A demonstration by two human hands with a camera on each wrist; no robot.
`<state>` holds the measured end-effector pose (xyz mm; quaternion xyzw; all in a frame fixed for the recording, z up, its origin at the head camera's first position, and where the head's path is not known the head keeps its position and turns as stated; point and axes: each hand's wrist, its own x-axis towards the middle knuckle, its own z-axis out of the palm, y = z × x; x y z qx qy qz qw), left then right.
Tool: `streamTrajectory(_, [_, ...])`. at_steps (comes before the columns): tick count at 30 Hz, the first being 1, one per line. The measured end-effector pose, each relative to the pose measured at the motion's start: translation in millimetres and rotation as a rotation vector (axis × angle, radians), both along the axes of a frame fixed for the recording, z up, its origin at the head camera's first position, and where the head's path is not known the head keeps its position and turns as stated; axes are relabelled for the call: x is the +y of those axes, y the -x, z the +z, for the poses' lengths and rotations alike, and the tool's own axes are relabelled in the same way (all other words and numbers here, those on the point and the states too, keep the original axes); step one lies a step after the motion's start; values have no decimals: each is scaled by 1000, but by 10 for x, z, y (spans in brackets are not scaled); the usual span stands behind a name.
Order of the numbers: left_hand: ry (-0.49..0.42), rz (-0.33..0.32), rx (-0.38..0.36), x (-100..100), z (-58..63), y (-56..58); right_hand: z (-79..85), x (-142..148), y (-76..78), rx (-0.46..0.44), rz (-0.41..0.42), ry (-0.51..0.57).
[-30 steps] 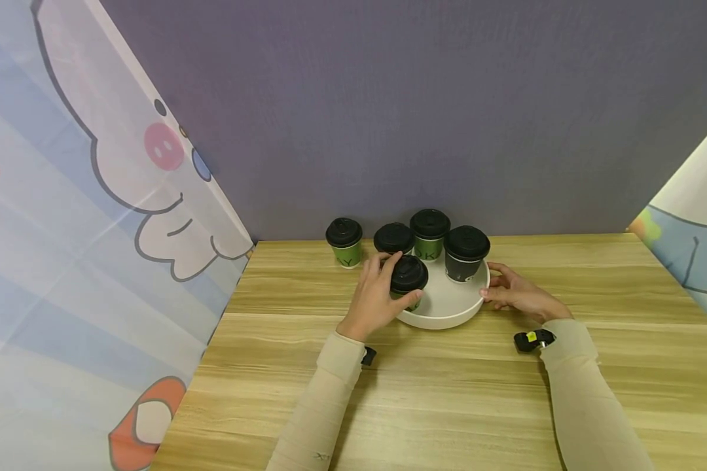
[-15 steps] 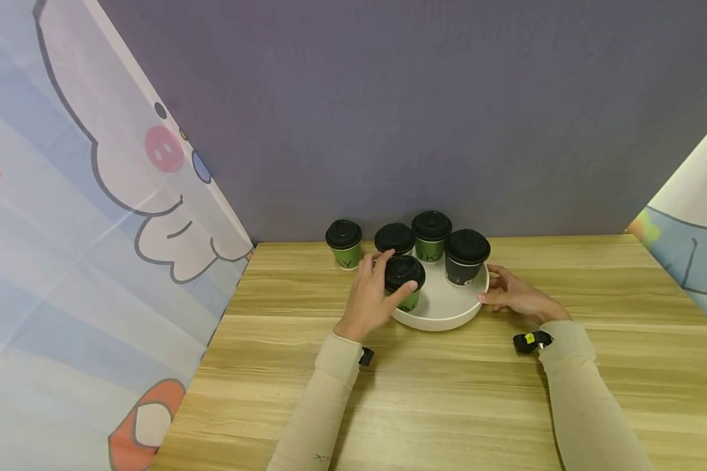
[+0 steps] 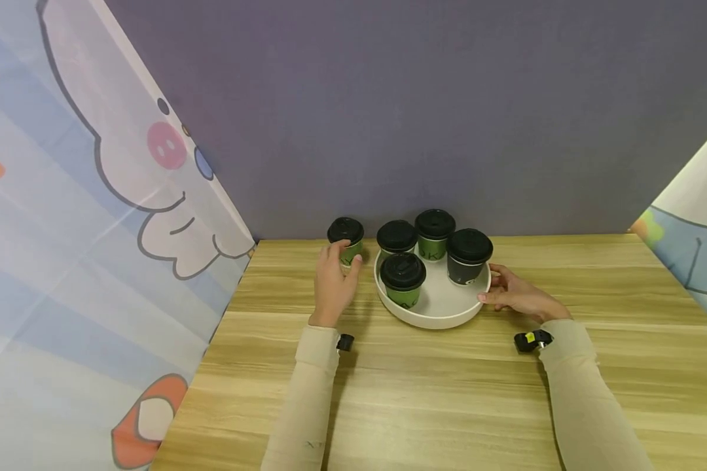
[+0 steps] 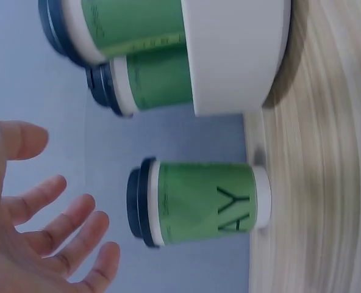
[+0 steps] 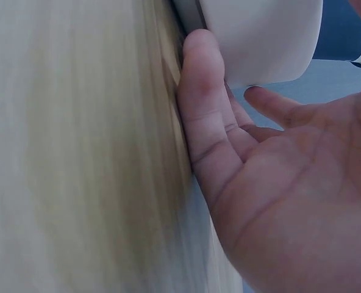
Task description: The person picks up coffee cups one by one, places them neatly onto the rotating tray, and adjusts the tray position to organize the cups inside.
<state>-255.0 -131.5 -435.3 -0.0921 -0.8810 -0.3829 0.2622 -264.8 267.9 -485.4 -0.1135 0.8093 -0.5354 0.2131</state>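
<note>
In the head view, my left hand (image 3: 332, 281) is beside a green paper cup (image 3: 353, 251) with a black lid, left of a round white tray (image 3: 427, 322). The left wrist view shows that hand (image 4: 52, 226) with its fingers spread apart from the upright cup (image 4: 193, 198), marked "AY". My right hand (image 3: 521, 296) rests against the tray's right side, thumb tip at the rim. In the right wrist view, the fingers (image 5: 203, 79) of that hand are fairly straight and touch the tray's outer wall (image 5: 266, 43) near the wooden table.
On the tray stand a front green cup (image 3: 402, 297), two rear green-sleeved cups (image 3: 397, 233) (image 3: 433, 247) and a dark cup (image 3: 464, 269), all black-lidded. A grey panel (image 3: 424, 118) rises behind the table (image 3: 430, 405). A printed cartoon sheet (image 3: 82, 261) hangs at left.
My left hand has let go of the front green cup on the tray and moved left to the cup outside it. That front cup shifted slightly left beforehand. The right hand stays at the tray.
</note>
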Motion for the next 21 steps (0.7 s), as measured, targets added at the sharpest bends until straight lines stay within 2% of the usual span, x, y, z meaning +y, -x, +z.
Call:
streamTrajectory(6, [-10, 51, -90, -142, 21, 26, 17, -31, -21, 10, -2, -13])
streamTrajectory(13, [-1, 100, -182, -167, -44, 83, 11, -36, -77, 17, 39, -6])
streamTrajectory(17, [7, 108, -193, -191, -40, 207, -18, 6, -92, 34, 54, 53])
streamTrajectory(21, [-1, 92, -208, -217, -1, 375, -50, 83, -94, 22, 39, 177])
